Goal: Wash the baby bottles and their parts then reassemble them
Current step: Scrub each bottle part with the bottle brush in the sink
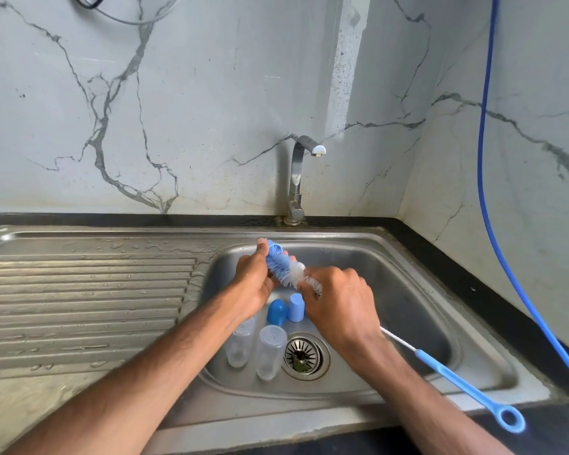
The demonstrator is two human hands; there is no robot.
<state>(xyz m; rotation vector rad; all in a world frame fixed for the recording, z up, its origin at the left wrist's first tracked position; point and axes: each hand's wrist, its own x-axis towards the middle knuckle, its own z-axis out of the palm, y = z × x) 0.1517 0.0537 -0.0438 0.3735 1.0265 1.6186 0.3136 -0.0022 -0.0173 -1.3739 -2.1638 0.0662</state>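
Step in hand: scrubbing a small part, so mid-wash by my read. The brush's handle loop (510,420) hangs over the sink (418,284) front rim, near-right of the drain (304,356). Its stem runs up-left past the drain into the right grip (340,307), which is closed round the twisted wire just behind the bristles. The brush head (288,272), blue and white, sits beyond the drain. The left grip (253,284) pinches a small blue part (274,248) at the bristle tip. It looks like a screw ring with bristles poked through, but fingers hide most of it, so I can't confirm.

Next move, my guess: work the bristles through, then rinse. No stream is visible, so the tap (296,178) needs opening, which means freeing one grip. A wet small part is slippery, and a drop would head for the drain.

Containers:
- Left clear bottle (240,344) and right clear bottle (270,353) sit just left of the drain, side by side and seemingly base-up. Nothing is visible inside either.
- A darker blue cap (276,311) and a lighter blue cap (295,307) sit just beyond the drain, side by side, closed end up.
- The sink basin is wet, with no standing water that I can see.
- No teats are in view.

The tap is far behind the drain, at the back strip of the dark counter (493,307). Everything is apart; reassembly not yet started.
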